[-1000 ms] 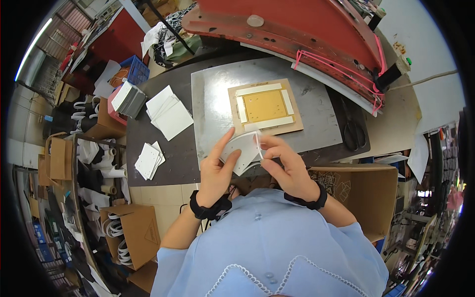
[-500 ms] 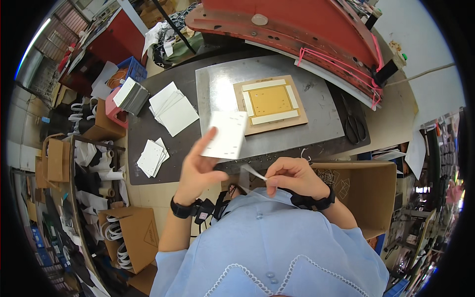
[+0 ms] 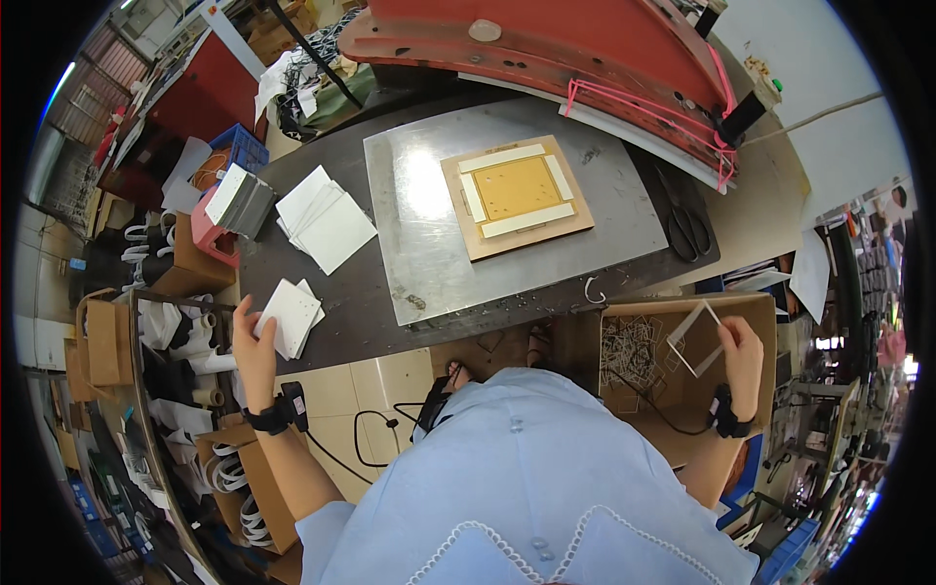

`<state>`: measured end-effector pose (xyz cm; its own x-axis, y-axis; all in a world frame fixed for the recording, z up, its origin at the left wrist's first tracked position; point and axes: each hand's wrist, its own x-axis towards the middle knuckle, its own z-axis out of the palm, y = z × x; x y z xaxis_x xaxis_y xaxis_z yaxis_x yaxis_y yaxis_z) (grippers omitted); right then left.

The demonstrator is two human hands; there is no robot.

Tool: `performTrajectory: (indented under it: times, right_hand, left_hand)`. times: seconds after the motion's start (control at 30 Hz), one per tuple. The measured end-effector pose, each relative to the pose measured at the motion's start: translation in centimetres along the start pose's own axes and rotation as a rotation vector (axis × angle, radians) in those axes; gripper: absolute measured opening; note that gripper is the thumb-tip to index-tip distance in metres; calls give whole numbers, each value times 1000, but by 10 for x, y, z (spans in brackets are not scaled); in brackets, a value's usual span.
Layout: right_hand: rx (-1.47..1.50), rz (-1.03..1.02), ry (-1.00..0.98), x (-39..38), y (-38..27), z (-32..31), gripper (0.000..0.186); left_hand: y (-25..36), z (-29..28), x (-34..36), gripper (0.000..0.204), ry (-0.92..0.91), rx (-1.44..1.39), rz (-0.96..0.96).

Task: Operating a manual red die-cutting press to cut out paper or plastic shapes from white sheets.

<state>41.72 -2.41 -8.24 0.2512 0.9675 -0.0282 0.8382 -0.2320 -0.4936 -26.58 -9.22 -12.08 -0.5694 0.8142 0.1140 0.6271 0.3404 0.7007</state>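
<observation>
My left hand point(image 3: 255, 353) is at the table's left edge. Its thumb and fingers pinch the near left side of a white punched card point(image 3: 290, 320), which lies on a small stack of similar cards. My right hand point(image 3: 744, 353) pinches a thin, pale rectangular frame-shaped offcut point(image 3: 690, 365) by one side, over an open cardboard box point(image 3: 765, 307). Inside the box lies a tangle of similar thin frames point(image 3: 629, 353). A wooden cutting die point(image 3: 456, 210) with a yellow centre and white strips rests on the metal plate point(image 3: 414, 283), apart from both hands.
Larger white sheets point(image 3: 336, 234) lie fanned on the dark table, beside a thick block of stacked cards point(image 3: 242, 200). Black scissors point(image 3: 690, 234) are at the table's right. A red machine point(image 3: 546, 44) overhangs the back. A cable point(image 3: 356, 429) hangs near my left wrist.
My hands have moved apart. The left carried the white card left and down onto the small stack; the right took the thin frame-shaped offcut rightward over the box.
</observation>
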Motion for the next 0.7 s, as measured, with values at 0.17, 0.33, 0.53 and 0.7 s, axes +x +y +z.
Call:
performTrajectory:
  times: [0.17,0.33,0.53,0.7]
  right_hand:
    - [-263,-53,-2,-4,36,13,33]
    - [224,-361,-84,32,-74,63,28]
    - [296,-635,-30,116,-147,131,30]
    - [218,-719,118,134,-166,186,36]
  left_hand:
    - [14,31,-2,43,267,450,320]
    - [99,108,-9,28,-118,-22,411]
    - [166,181,-18,36,-233,-4,522]
    - [180,207,-15,46,-230,12,493]
